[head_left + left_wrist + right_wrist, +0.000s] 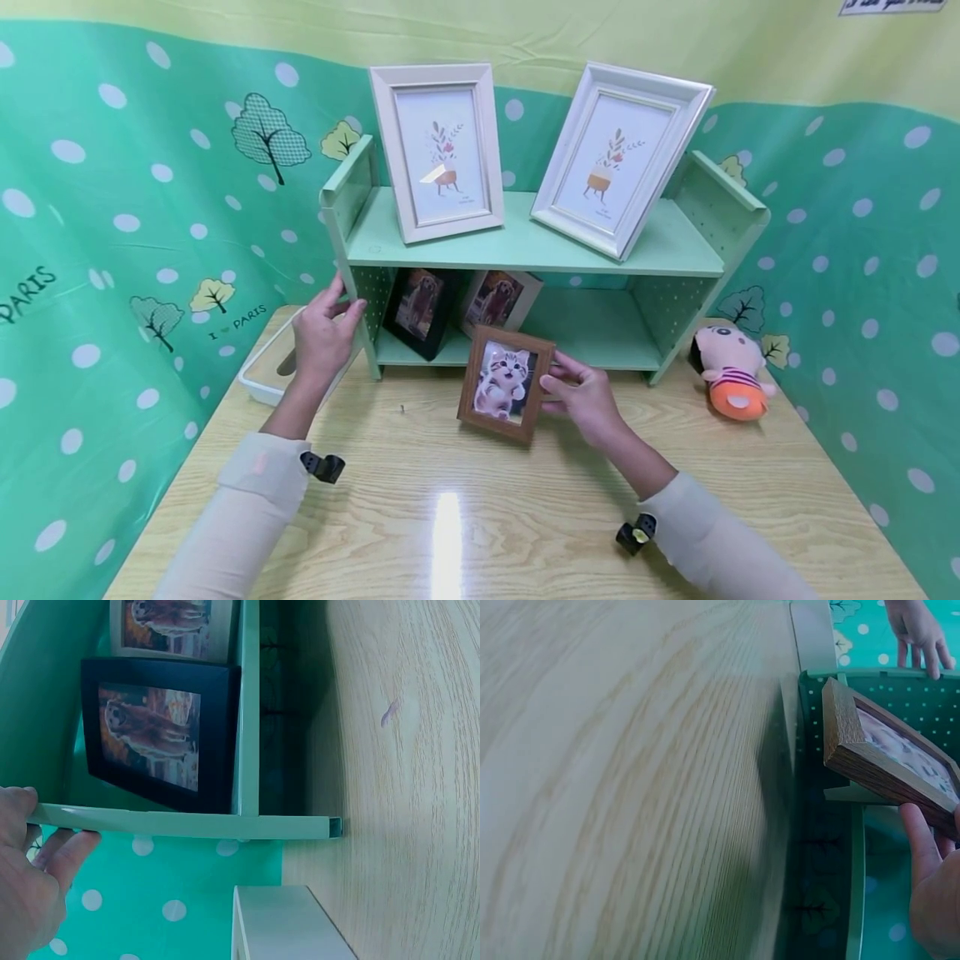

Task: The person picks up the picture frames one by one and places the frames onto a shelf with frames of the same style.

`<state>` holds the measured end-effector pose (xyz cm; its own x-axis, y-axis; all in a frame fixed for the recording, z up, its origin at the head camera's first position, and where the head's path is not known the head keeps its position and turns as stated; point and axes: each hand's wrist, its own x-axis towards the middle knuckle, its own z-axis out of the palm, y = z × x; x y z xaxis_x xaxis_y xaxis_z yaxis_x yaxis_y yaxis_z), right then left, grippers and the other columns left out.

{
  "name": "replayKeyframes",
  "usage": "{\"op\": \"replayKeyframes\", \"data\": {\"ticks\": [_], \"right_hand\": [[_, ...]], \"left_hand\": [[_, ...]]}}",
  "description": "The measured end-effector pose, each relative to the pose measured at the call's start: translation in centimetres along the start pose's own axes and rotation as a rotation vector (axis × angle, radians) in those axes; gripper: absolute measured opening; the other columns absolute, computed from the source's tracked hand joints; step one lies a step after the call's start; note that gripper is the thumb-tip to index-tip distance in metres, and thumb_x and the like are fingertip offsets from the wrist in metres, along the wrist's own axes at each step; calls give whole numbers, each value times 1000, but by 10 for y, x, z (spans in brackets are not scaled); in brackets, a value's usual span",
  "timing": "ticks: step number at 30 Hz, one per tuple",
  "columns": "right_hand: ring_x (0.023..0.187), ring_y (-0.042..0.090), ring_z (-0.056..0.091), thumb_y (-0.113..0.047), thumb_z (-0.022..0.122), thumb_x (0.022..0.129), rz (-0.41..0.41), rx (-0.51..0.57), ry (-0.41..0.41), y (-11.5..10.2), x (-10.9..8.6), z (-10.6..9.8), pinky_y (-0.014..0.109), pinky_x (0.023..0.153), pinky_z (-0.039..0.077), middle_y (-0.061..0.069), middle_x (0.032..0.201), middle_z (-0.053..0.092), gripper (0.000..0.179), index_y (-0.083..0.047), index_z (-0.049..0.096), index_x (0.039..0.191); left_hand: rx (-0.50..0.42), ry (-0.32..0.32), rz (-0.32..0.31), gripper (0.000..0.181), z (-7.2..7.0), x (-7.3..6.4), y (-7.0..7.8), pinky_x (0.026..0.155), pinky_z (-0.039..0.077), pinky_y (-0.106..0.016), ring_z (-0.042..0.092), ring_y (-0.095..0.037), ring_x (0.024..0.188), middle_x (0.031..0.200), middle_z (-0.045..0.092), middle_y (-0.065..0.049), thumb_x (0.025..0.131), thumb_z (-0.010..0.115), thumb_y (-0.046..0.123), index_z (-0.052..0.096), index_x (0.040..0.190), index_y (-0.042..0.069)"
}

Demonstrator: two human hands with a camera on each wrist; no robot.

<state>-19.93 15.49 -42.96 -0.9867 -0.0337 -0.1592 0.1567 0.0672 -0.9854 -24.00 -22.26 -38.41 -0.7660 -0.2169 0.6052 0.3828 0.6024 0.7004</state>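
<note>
My right hand (588, 404) holds a brown wooden photo frame (467, 392) with a kitten picture by its right edge, in front of the lower shelf, tilted. In the right wrist view the thumb (920, 844) lies along the frame's edge. My left hand (322, 333) grips the left side panel (187, 823) of a green two-tier shelf (525, 271), its fingers on the outer side. On the lower tier lean a black photo frame (221, 742) and a beige photo frame (527, 302), both with dog pictures.
On the top tier stand two larger light frames, a left frame (390, 150) and a right frame (570, 150). Left of the shelf, behind my arm, is a white-rimmed bin (262, 392). A plush doll (731, 375) sits at the right on the wooden table (375, 517).
</note>
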Motion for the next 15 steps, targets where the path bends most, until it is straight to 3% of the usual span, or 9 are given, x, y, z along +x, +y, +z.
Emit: {"op": "replayKeyframes", "data": {"ticks": [7, 15], "right_hand": [[91, 9, 72, -5, 65, 99, -22, -1, 9, -2, -1, -11, 33, 81, 68, 14, 123, 57, 59, -8, 44, 154], [90, 7, 72, -3, 64, 99, -42, 23, 13, -6, -4, -23, 32, 81, 68, 10, 119, 56, 60, -6, 43, 154]], "left_hand": [[-1, -3, -5, 58, -1, 0, 1, 85, 63, -39, 75, -38, 104, 126, 71, -20, 95, 71, 8, 51, 149, 18], [5, -9, -7, 58, -1, 0, 0, 85, 63, -38, 75, -38, 104, 127, 70, -19, 96, 71, 9, 50, 149, 18]]}}
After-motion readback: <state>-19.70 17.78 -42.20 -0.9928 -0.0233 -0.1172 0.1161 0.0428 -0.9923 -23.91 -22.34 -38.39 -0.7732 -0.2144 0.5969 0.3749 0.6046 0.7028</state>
